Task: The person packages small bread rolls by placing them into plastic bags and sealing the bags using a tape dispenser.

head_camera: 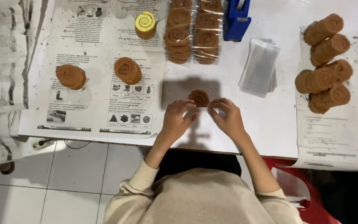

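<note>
Both hands on one brown spiral cookie.
Left hand point(179, 114) and right hand point(225, 114) pinch the clear wrapper point(202, 108) around the cookie point(199, 98), near the tabletop's point(270, 120) front edge.

- One camera sits on the person's head.
- It looks straight down at the table point(270, 120) from above.
- It is close enough to show both arms, the lap and some floor point(75, 174).
- There is no second view.
</note>
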